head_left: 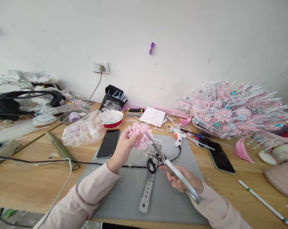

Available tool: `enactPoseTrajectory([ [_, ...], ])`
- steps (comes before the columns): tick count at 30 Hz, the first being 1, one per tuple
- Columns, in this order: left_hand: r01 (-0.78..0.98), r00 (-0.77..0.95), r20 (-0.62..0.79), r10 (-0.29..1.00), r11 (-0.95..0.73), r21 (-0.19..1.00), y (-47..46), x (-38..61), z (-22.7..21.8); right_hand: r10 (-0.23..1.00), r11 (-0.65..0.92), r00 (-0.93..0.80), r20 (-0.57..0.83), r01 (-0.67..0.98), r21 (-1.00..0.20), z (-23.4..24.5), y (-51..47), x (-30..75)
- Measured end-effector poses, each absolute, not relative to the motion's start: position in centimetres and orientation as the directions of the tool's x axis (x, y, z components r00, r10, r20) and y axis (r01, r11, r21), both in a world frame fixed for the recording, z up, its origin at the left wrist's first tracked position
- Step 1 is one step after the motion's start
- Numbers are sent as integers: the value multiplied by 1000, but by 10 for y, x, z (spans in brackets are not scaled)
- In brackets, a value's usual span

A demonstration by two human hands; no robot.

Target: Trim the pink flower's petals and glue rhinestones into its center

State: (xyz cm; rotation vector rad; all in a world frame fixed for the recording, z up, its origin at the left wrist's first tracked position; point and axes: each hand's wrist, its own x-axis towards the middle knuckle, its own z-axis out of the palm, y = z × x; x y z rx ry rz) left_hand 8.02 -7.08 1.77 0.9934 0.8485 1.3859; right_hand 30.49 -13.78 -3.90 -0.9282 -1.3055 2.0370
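Note:
My left hand (123,149) is closed on a pink layered fabric flower (140,135), held up above the grey cutting mat (134,194). My right hand (182,179) grips silver scissors (169,165), whose blades point up-left and reach the flower's lower right edge. Under the hands a metal ruler (147,190) lies on the mat. A second pair of scissors with black handles (152,164) rests just beside it. Both sleeves are pale pink.
A black phone (108,143) lies left of the mat, another phone (219,156) to the right. A white glue gun (178,136), red-rimmed bowl (110,119), plastic bag (83,130) and white paper (153,116) sit behind. A large pink beaded headdress (232,109) fills the right. Cables cross the wooden table (26,178).

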Motion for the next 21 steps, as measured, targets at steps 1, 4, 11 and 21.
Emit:
enactPoseTrajectory([
  [1,-383,33,81,996,-63,922,-71,81,18,740,-387,-622,-256,-82,-918,-40,-137,305],
  [4,-395,37,77,996,-57,917,-72,82,18,717,-386,-655,-238,-89,-918,-39,-136,304],
  [11,-377,-84,162,983,-182,908,-72,80,16,749,-284,-656,-97,-185,-941,-28,-140,305],
  [21,-313,-188,240,952,-290,904,-70,80,10,732,-379,-680,-31,-370,-848,-34,-137,308],
])
